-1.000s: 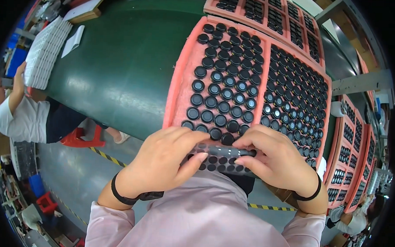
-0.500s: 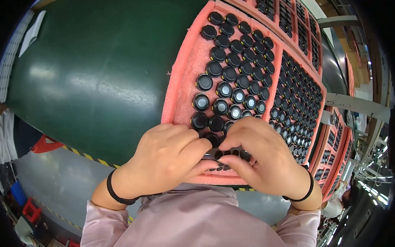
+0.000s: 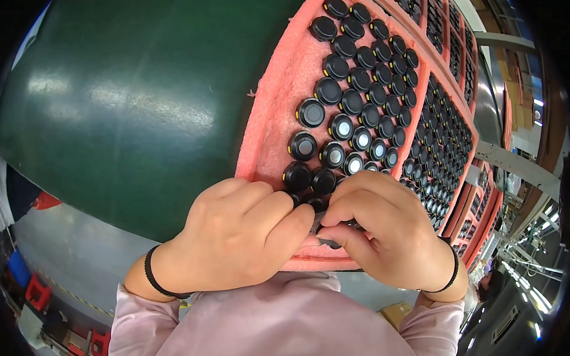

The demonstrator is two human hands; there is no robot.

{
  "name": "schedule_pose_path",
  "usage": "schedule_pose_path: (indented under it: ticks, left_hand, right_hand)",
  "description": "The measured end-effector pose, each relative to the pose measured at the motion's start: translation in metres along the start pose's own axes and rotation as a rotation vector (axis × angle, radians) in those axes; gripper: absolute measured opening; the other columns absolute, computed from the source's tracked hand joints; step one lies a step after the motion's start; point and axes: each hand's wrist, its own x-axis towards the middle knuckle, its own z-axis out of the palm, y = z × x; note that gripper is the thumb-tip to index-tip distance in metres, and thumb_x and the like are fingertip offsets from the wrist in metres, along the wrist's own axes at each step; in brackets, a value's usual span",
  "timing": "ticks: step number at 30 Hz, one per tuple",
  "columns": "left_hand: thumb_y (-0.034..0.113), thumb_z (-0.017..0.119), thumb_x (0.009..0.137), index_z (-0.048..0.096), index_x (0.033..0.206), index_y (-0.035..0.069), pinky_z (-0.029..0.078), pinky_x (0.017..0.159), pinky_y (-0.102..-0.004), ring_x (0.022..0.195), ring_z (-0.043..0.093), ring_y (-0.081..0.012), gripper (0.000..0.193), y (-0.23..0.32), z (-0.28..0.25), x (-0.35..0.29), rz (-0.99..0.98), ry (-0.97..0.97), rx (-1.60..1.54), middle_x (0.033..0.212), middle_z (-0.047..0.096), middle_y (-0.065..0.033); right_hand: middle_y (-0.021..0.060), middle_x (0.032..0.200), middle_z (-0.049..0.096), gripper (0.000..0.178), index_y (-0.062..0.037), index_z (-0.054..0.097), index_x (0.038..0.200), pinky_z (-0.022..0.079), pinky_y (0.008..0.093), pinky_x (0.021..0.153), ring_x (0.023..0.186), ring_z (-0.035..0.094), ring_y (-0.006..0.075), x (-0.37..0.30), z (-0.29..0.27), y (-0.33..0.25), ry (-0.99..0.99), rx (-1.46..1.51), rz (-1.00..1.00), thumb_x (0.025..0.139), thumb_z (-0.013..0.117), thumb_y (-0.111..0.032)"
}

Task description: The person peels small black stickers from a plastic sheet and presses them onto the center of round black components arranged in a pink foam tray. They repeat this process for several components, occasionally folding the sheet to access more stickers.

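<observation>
Grey floor (image 3: 76,233) spreads at the lower left, with a blue box (image 3: 19,269) and a red stool (image 3: 38,291) far back on it. Next comes a green tabletop (image 3: 145,60), glossy under two pale reflections. At its near edge is the left hand (image 3: 245,233), a black band (image 3: 148,273) round the wrist, its fingers curled and closed on a clear strip (image 3: 319,220). That strip lies between the two hands, above the near end of a pink foam tray (image 3: 254,139), and most of it is hidden by fingers. Black round parts (image 3: 311,112) with small yellow side marks fill the tray in staggered rows; several in the middle rows bear pale discs on top. The right hand (image 3: 383,231), banded likewise, is closed over the strip's other end, thumb and forefinger tips close together; I cannot tell whether they pinch one dot of it. Beyond a foam divider (image 3: 419,113) more black parts stand close-packed. Farther right are a grey metal bar (image 3: 517,167), a dark-haired person (image 3: 491,285) and bright ceiling lights (image 3: 535,296).
</observation>
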Motion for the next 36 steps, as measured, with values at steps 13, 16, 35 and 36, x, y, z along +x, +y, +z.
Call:
schedule_pose_path:
  ticks: [13,16,35,36]
  left_hand:
    - [0.028,0.074,0.085,0.067,0.094,0.005,0.045,0.054,-0.0325,0.061,0.057,-0.0194,0.026,0.000,0.001,-0.002,-0.081,-0.002,-0.101,0.077,0.055,-0.0035]
    - [0.030,0.074,0.085,0.066,0.094,0.005,0.046,0.055,-0.0327,0.061,0.057,-0.0198,0.027,0.000,0.002,-0.001,-0.064,0.021,-0.097,0.075,0.054,-0.0035]
    - [0.049,0.073,0.084,0.065,0.084,0.009,0.039,0.099,-0.0591,0.104,0.063,-0.0325,0.041,-0.006,-0.012,0.002,-0.108,-0.175,-0.162,0.109,0.068,-0.0080]
    - [0.051,0.070,0.086,0.064,0.081,0.009,0.032,0.106,-0.0633,0.111,0.061,-0.0338,0.043,-0.007,-0.010,0.001,-0.114,-0.192,-0.141,0.115,0.068,-0.0079]
  right_hand:
    - [0.0124,0.089,0.061,0.027,-0.0011,0.063,0.090,0.051,0.0382,0.067,0.078,0.061,0.0298,0.005,-0.003,0.003,-0.076,0.018,-0.006,0.072,0.081,0.005]
    - [0.0124,0.089,0.061,0.026,-0.0013,0.063,0.090,0.051,0.0381,0.068,0.079,0.061,0.0298,0.005,-0.003,0.001,-0.066,0.043,0.033,0.072,0.081,0.006]
    - [0.0048,0.090,0.053,0.013,-0.0030,0.064,0.091,0.041,0.0280,0.070,0.080,0.050,0.0170,0.039,-0.016,0.035,-0.012,0.081,0.082,0.084,0.075,0.000]
    - [0.0047,0.089,0.052,0.012,-0.0026,0.063,0.091,0.041,0.0279,0.070,0.080,0.049,0.0166,0.041,-0.013,0.040,-0.002,0.078,0.103,0.085,0.074,0.000]
